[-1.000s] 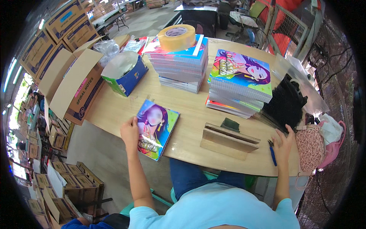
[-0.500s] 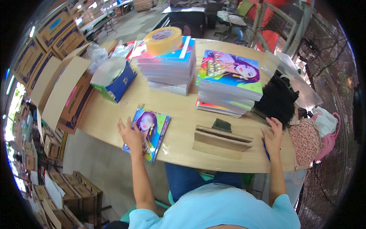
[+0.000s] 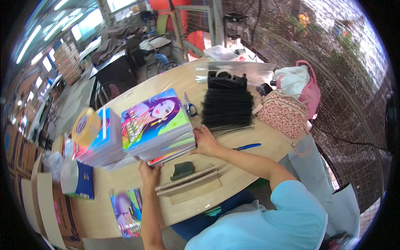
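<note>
From where I stand, the pale table (image 3: 96, 208) fills most of the scene, and I'll set my clock on the tall notebook pile, twelve pointing away from the person. The open carton (image 3: 68, 221) is out between seven and eight. Next comes the notebook pile (image 3: 156, 118) itself, with a second notebook stack (image 3: 95, 152) crowding it toward half past eight. A bundle of black coils (image 3: 227, 109) spreads at three, the patterned bag (image 3: 285, 111) beyond it. The blue box (image 3: 86, 179) sits at eight, and a single notebook (image 3: 127, 214) lies between six and seven. A wooden stand (image 3: 189, 185) blocks the space at five, between the forearms. The left hand (image 3: 149, 173) is at the pile's near bottom edge, thumb and fingers parted; the right hand (image 3: 205, 141) lies along its right side, fingers somewhat spread; how firmly either grips, I can't tell. A tape roll (image 3: 86, 127) tops the second stack. Smallest are a dark green block (image 3: 182, 170) against the stand, scissors (image 3: 190, 109) past two, and a blue-handled tool (image 3: 249, 146) toward half past three, beyond the right forearm.
</note>
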`<control>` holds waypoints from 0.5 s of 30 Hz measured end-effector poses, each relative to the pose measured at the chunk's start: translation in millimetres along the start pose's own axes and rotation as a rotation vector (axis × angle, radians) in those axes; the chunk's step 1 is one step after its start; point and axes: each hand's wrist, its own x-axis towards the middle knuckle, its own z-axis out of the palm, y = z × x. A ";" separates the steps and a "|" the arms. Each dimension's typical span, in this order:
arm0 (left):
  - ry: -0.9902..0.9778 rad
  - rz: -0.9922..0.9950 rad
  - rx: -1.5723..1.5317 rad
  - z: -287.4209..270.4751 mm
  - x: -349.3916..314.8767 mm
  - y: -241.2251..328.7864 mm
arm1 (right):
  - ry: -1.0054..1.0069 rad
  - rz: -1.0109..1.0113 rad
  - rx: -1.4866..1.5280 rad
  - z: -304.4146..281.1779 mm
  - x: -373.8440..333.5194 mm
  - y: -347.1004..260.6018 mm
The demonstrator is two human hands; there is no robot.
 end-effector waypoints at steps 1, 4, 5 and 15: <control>0.006 -0.006 -0.021 3.0 1.0 1.8 | 0.007 -0.012 0.006 0.8 0.9 1.1; 0.052 -0.032 -0.081 11.7 6.6 -3.3 | -0.037 0.017 0.009 -0.7 11.0 4.5; 0.072 0.004 -0.062 14.6 10.0 -6.9 | -0.050 0.027 0.015 0.7 16.2 5.1; 0.054 -0.074 -0.192 13.3 23.3 -24.1 | -0.342 0.230 -0.142 -76.7 58.7 6.2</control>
